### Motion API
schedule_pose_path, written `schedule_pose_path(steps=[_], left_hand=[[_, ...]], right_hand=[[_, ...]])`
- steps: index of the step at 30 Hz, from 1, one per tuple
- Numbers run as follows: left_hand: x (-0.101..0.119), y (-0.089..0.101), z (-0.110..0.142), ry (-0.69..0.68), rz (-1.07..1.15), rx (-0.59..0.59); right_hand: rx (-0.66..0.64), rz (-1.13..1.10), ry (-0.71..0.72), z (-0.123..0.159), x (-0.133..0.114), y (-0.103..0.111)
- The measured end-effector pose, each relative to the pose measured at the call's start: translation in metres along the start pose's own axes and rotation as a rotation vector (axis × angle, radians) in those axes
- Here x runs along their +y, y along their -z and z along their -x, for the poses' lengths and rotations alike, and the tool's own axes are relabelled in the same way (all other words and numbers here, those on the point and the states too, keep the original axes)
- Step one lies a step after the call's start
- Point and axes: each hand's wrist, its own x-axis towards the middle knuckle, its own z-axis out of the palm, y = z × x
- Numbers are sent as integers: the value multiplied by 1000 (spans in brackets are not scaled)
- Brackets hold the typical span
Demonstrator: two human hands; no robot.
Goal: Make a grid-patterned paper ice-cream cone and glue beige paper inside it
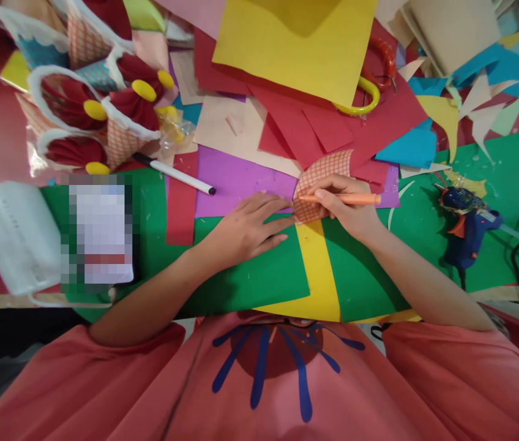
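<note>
An orange marker (359, 199) is pinched in my right hand (349, 196), its tip pointing left over a curved piece of paper (328, 166). The paper carries an orange crosshatch pattern of lines. My left hand (259, 223) lies flat with fingers stretched out, their tips at the paper's left edge. Beneath are a purple sheet (241, 184), a green sheet (241, 275) and a yellow strip (321, 263). Part of the patterned paper is hidden behind my right hand.
Paper cones (124, 138) with white rims cluster at upper left. A white marker (186, 177), a phone (103, 233) and a white pouch-like item (16, 236) lie leftward. Scissors with yellow handles (369, 98) sit under a yellow sheet (296, 43). A blue glue gun (470, 236) lies right.
</note>
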Motion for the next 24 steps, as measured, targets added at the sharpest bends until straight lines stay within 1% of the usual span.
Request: schedule_pose_path(steps=[6,13,18,24], left_hand=[[0,-1,0,27,30,-7],[0,-1,0,7,-7,14],[0,0,0,22,-7,-13],[1,0,0,31,28,-2]], right_hand=[[-2,35,3,1,-2,-1],[-28,79,47,-2,-1,-1],[-65,72,8,-2,0,1],[-50,88,20,-1,-1,0]])
